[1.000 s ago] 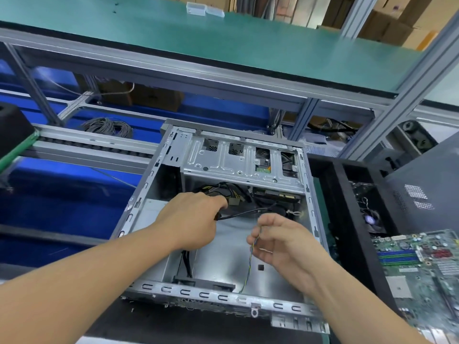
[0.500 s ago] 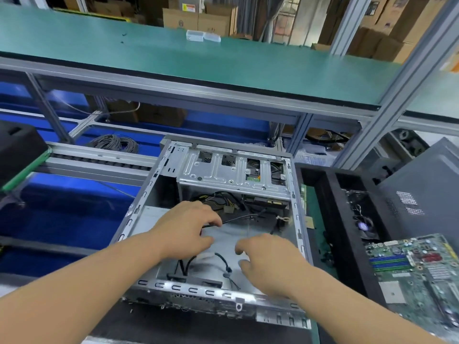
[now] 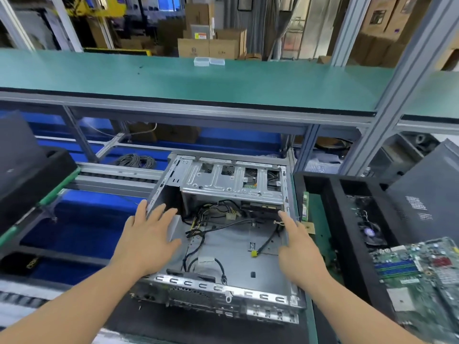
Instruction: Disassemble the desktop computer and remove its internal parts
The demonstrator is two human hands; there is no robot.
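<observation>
An open grey metal computer case [image 3: 238, 290] lies flat before me, side panel off. Its floor holds loose black cables [image 3: 218, 232] and a yellow connector [image 3: 253, 253]; a metal drive cage [image 3: 231, 182] spans the far end. My left hand [image 3: 149, 234] hovers over the case's left wall with fingers spread and straight, holding nothing. My right hand [image 3: 295, 247] reaches along the right wall, fingers extended, also empty. Whether either hand touches the walls is unclear.
A green motherboard [image 3: 419, 274] lies at the right beside a black tray [image 3: 330, 209] holding a fan. A grey panel [image 3: 432, 194] leans at the far right. A black foam block [image 3: 29, 175] sits on the left. A green shelf [image 3: 198, 80] runs overhead.
Both hands let go of the cables inside the case and moved apart to its left and right walls, fingers now spread. The camera tilted up.
</observation>
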